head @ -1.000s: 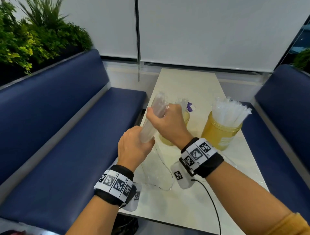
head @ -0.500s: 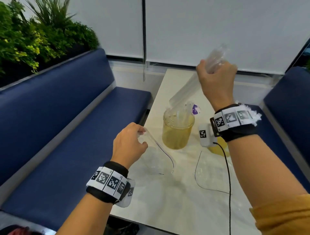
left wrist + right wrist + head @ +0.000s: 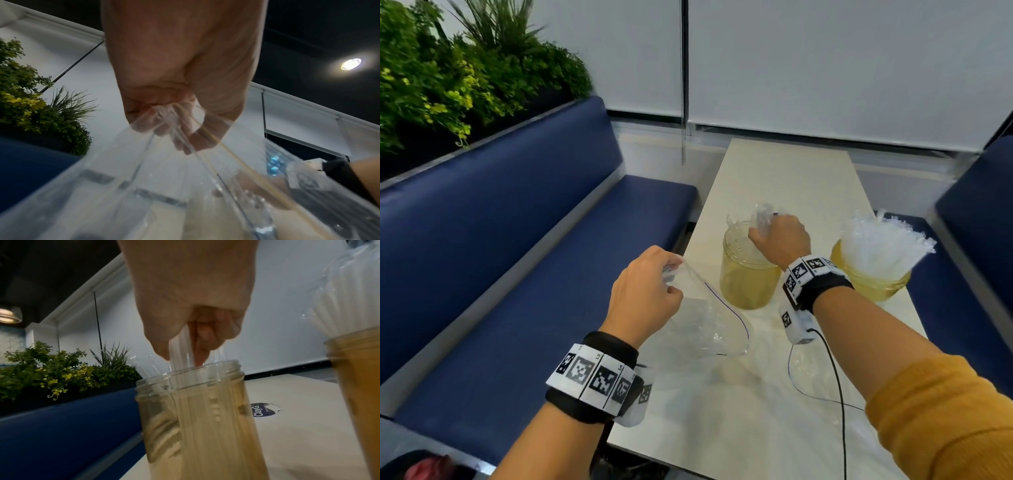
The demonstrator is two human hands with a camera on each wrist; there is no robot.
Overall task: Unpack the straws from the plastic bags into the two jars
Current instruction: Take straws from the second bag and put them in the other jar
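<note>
Two amber-tinted clear jars stand on the pale table [image 3: 784, 178]. Over the left jar [image 3: 748, 281] [image 3: 197, 418] my right hand [image 3: 779, 240] [image 3: 191, 331] grips a bundle of wrapped clear straws [image 3: 762, 219] [image 3: 182, 352], whose lower ends reach down inside the jar. The right jar [image 3: 869, 274] [image 3: 359, 386] is packed with a fan of white straws [image 3: 880, 243]. My left hand [image 3: 647, 294] [image 3: 174, 113] pinches the bunched top of a clear plastic bag [image 3: 705, 325] [image 3: 144, 186] that hangs down to the table, near its left edge.
Another flat clear bag [image 3: 811, 377] lies on the table under my right forearm, crossed by a black cable [image 3: 839, 394]. Blue benches [image 3: 517, 274] flank the table on both sides. A planter with greenery [image 3: 448, 78] sits behind the left bench. A small sticker [image 3: 263, 409] lies beyond the left jar.
My right hand pulled the straw bundle out of the bag, lifted it high to the right, then lowered it into the left jar. The left hand kept hold of the emptied bag.
</note>
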